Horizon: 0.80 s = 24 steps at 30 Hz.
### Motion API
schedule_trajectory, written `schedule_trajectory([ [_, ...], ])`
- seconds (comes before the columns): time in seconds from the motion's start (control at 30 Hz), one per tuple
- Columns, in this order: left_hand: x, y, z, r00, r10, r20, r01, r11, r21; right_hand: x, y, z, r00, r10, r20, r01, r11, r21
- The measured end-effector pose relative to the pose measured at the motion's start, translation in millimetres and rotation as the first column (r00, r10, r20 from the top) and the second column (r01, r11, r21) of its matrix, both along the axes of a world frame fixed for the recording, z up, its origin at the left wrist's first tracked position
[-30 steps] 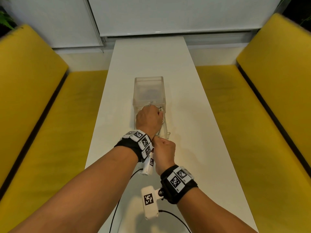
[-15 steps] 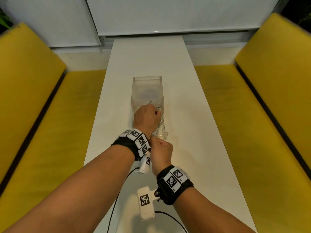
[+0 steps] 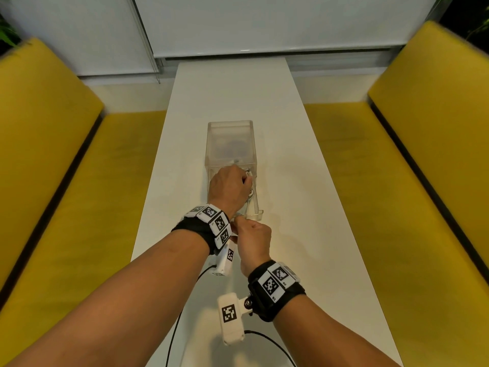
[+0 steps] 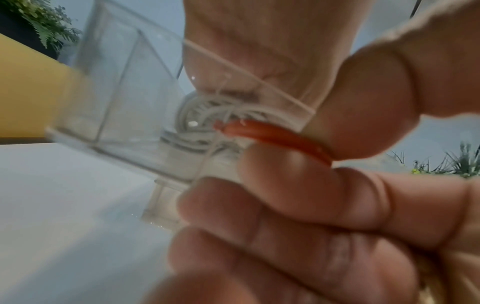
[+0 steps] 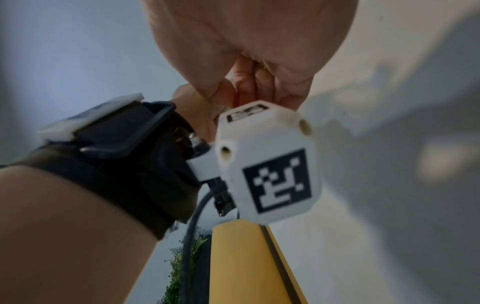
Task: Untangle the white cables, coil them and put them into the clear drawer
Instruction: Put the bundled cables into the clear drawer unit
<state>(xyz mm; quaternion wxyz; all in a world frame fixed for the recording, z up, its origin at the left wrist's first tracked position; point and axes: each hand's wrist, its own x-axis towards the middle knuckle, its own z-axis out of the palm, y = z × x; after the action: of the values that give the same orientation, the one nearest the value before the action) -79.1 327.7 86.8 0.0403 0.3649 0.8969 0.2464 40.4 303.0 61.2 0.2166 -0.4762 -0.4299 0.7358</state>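
Observation:
A clear drawer box (image 3: 229,133) stands mid-table with its drawer (image 3: 256,205) pulled out towards me. My left hand (image 3: 229,189) reaches down into the drawer, fingers curled over a coiled white cable (image 3: 250,193); a plug end (image 3: 248,172) peeks out by the fingertips. Through the clear wall, the left wrist view shows the coil (image 4: 205,115) lying inside. My right hand (image 3: 254,234) pinches the drawer's front lip (image 3: 260,213) between thumb (image 4: 363,102) and forefinger, where a reddish strip (image 4: 272,133) shows. How much cable lies under the left hand is hidden.
The long white table (image 3: 304,181) runs away from me between two yellow benches (image 3: 53,168) (image 3: 423,154). Black leads (image 3: 267,337) from the wrist cameras trail over the near table end. A white blind (image 3: 264,22) closes off the far end.
Both hands keep their places at the drawer; only the head view has shifted slightly.

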Motion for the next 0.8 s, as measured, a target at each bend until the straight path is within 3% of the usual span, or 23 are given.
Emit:
schedule_trajectory([
  [0.8, -5.4, -2.7, -1.5, 1.0, -0.028, -0.011, 0.028, 0.999, 0.031, -9.2, -3.9, -3.1, 0.999, 0.04, 0.002, -0.04, 0.997, 0.072],
])
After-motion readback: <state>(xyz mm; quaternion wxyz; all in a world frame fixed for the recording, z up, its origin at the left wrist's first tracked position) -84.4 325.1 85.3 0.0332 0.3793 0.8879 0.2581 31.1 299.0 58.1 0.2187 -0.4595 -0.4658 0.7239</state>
